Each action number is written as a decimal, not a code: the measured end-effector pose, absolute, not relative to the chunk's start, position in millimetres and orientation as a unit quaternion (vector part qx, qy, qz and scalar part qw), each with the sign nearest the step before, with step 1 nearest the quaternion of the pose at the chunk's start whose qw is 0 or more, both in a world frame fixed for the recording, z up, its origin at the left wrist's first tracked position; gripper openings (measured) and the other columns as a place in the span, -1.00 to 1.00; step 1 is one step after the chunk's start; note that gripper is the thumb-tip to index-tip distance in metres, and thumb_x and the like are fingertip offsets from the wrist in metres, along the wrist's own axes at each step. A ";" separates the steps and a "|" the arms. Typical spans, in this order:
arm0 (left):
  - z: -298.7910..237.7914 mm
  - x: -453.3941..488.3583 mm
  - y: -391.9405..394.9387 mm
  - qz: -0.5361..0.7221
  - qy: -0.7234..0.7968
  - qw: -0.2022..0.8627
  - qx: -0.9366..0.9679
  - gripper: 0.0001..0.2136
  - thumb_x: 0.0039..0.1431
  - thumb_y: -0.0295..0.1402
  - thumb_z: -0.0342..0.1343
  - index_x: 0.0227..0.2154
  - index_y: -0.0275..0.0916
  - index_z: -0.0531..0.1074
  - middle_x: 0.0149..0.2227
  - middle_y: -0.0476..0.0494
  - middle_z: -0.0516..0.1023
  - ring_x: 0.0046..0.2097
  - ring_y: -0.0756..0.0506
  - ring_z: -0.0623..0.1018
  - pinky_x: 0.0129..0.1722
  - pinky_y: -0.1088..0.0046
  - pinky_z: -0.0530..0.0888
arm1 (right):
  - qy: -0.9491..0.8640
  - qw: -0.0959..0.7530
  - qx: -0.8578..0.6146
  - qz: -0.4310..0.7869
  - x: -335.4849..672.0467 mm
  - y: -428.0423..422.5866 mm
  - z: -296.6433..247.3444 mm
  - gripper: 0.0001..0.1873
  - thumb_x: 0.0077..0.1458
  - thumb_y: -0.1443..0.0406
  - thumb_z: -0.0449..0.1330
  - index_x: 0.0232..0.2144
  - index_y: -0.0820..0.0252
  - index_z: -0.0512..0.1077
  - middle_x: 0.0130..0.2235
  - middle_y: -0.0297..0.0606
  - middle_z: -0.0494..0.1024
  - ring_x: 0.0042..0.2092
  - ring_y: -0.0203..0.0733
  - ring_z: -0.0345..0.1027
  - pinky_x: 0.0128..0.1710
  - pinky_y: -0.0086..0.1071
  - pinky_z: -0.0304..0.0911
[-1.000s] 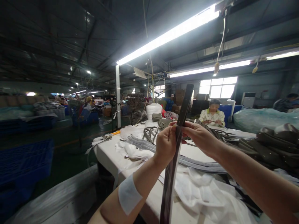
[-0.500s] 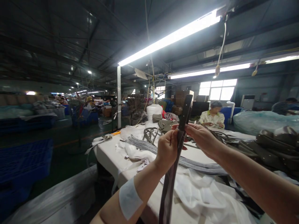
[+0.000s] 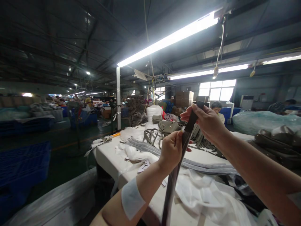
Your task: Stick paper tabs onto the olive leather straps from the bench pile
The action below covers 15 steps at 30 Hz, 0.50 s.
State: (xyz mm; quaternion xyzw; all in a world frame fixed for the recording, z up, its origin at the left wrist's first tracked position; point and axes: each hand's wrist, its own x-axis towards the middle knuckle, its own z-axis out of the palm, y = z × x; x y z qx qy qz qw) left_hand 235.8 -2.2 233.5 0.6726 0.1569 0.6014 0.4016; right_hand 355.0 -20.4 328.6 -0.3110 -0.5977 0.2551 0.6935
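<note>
A long dark strap [image 3: 192,121] is held up slantwise in front of me, above the table. My left hand [image 3: 172,149] is closed round its middle, thumb on top. My right hand [image 3: 208,117] pinches the strap close to its upper end, with some fingers spread behind it. Below my left hand the strap looks glossy and hangs down past the table edge; whether a clear film covers it I cannot tell. Under my hands, grey flat strips [image 3: 207,166] and crumpled white sheeting [image 3: 199,191] lie on the table.
The white-covered table [image 3: 105,153] also bears looped olive straps [image 3: 150,136] and a white foam roll [image 3: 154,113]. Olive glossy pieces [image 3: 275,142] are heaped at right. A co-worker [image 3: 217,110] sits beyond the table. Blue pallets [image 3: 25,166] stand at left.
My right hand has slid up the strap to near its top end. My left hand still grips lower down, and the strap's upper part has tilted to the right.
</note>
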 end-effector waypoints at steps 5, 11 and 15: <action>243.0 235.4 3.3 0.601 0.160 0.418 0.662 -0.56 0.30 0.03 -0.09 -0.42 -0.26 0.39 -0.47 -0.12 0.63 -0.62 -0.01 0.57 -0.74 0.65 0.29 | -0.632 0.661 -0.310 0.261 351.0 -25.5 327.4 -0.55 -0.03 -0.07 0.32 -0.39 0.22 0.53 -0.34 -0.16 0.65 -0.19 -0.07 0.55 -0.10 -0.23 0.40; 247.6 238.1 -0.2 0.594 0.158 0.416 0.670 -0.53 0.27 0.08 -0.09 -0.41 -0.26 0.39 -0.44 -0.13 0.64 -0.65 0.00 0.53 -0.76 0.63 0.31 | -0.629 0.675 -0.350 0.162 359.9 -26.7 351.1 -0.55 0.01 0.08 0.34 -0.07 0.15 0.48 -0.30 -0.24 0.63 -0.38 -0.16 0.54 -0.31 -0.27 0.41; 252.7 240.6 -1.5 0.599 0.155 0.417 0.666 -0.53 0.27 0.08 -0.09 -0.43 -0.25 0.39 -0.43 -0.13 0.65 -0.64 0.00 0.54 -0.76 0.62 0.32 | -0.655 0.651 -0.363 0.125 362.0 -23.8 356.0 -0.67 0.08 0.07 0.29 -0.24 0.20 0.54 -0.39 -0.23 0.62 -0.43 -0.18 0.52 -0.39 -0.30 0.42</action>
